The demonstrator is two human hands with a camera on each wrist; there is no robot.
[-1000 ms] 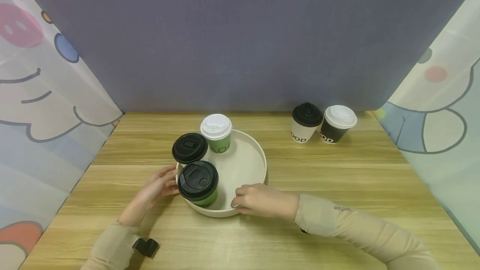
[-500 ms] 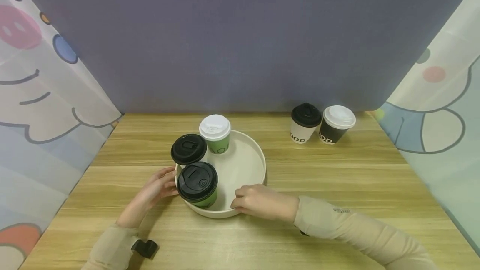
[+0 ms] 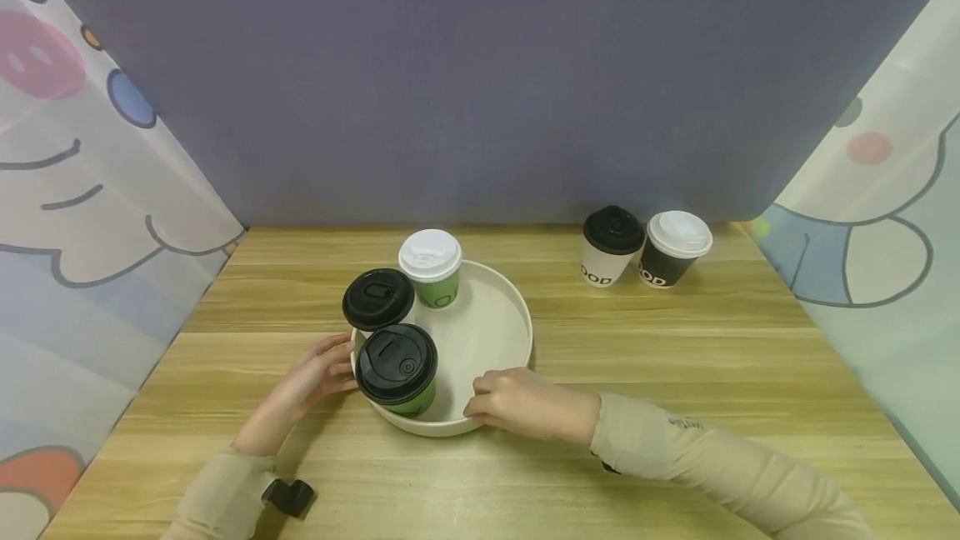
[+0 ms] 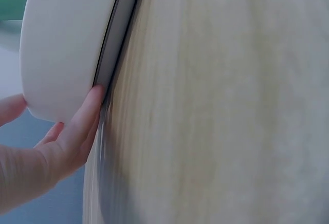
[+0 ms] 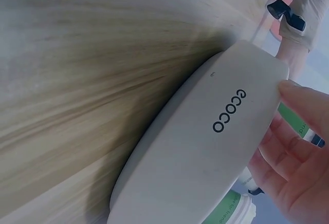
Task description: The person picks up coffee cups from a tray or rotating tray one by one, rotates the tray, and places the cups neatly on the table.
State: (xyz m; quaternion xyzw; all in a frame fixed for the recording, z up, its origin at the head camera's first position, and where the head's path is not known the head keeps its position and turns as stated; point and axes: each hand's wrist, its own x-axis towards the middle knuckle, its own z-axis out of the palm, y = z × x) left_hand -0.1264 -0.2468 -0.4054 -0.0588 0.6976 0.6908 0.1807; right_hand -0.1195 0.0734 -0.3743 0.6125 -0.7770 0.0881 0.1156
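Note:
A round cream tray sits on the wooden table. My left hand holds its left side; in the left wrist view one digit lies at the upper rim and another at the bottom edge. At the front right, my right hand pinches the tray's wall, thumb outside and fingers over the inner side. Three lidded paper cups stand crowded in the tray's left half: a green cup with a black lid, a pale cup with a black lid and a green cup with a white lid.
At the back right of the table, a white cup with a black lid stands beside a black cup with a white lid. A dark grey panel rises behind the table, with printed curtains at both sides.

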